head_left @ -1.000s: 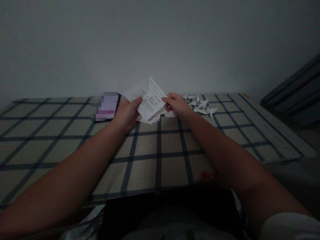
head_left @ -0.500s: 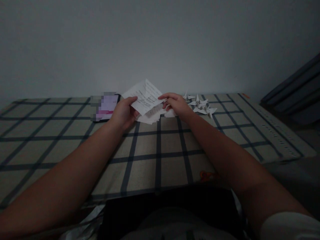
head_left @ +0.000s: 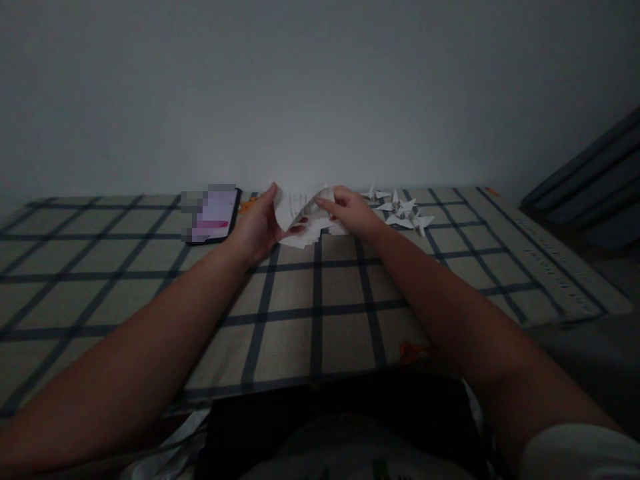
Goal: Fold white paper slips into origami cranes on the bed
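Note:
A printed sheet of paper (head_left: 289,208) is held up between my two hands, bent along its middle. My left hand (head_left: 261,225) grips its left side, thumb up and fingers behind and below. Pinched at the sheet's right side are the fingers of my right hand (head_left: 350,212). Beneath the sheet lies a pile of white papers (head_left: 303,239) on the checked cloth, partly hidden by my hands. Several folded paper cranes (head_left: 403,212) rest just right of my right hand.
A tablet or phone with a lit screen (head_left: 216,215) lies left of my left hand, with a small orange item (head_left: 247,204) beside it. Another orange object (head_left: 415,351) sits at the near edge of the checked tablecloth (head_left: 340,287). A grey wall (head_left: 320,93) stands behind.
The sheet was spread fairly flat and tilted; now it is bent and lower between my hands. My left thumb has lifted, and the orange item near the screen has come into view.

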Motion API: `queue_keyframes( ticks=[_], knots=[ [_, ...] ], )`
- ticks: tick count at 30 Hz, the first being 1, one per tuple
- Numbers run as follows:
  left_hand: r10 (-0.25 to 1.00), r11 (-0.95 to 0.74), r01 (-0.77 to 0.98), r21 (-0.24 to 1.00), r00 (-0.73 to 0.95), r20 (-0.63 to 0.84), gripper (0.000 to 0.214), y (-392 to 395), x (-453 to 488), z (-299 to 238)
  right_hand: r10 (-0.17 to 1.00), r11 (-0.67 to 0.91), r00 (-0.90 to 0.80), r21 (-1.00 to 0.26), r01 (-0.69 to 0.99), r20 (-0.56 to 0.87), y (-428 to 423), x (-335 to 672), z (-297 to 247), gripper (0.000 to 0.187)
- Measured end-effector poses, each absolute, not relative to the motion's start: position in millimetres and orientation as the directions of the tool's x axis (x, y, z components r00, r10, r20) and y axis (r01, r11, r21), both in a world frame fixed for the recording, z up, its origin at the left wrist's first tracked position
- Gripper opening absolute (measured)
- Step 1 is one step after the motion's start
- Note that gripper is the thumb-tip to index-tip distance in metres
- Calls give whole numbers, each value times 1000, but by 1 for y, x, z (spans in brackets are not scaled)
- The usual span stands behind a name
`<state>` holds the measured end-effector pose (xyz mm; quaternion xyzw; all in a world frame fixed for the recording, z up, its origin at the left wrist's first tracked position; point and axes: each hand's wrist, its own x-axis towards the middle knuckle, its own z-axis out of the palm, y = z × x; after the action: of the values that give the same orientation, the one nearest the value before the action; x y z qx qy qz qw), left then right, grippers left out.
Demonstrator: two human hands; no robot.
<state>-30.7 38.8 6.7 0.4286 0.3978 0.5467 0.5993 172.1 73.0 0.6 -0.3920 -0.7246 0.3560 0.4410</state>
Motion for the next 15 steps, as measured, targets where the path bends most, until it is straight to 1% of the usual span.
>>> queue_keyframes(
  ticks=[2,3,5,8,9,12,15],
  knots=[
    [987,-1,-317,948,150,51,55,37,-30,5,920,359,-248,-904,230,302,73,171,1,22],
    [982,-25,-310,950,172,82,59,35,-30,4,933,328,-224,-922,204,282,73,171,1,19],
    [966,-74,-281,957,219,139,62,33,-30,3,944,301,-188,-942,149,272,72,170,2,13],
    [955,-125,-212,969,240,175,65,31,-30,2,945,304,-165,-944,126,282,70,170,5,14],
    [960,-132,-194,972,219,174,63,31,-30,1,942,313,-167,-941,131,291,69,170,5,15],
    [983,-123,-177,976,114,145,44,34,-29,1,924,358,-200,-921,154,326,67,171,6,18],
    [992,-99,-189,977,58,112,35,37,-29,1,922,347,-221,-931,111,317,71,169,2,21]
  ],
)
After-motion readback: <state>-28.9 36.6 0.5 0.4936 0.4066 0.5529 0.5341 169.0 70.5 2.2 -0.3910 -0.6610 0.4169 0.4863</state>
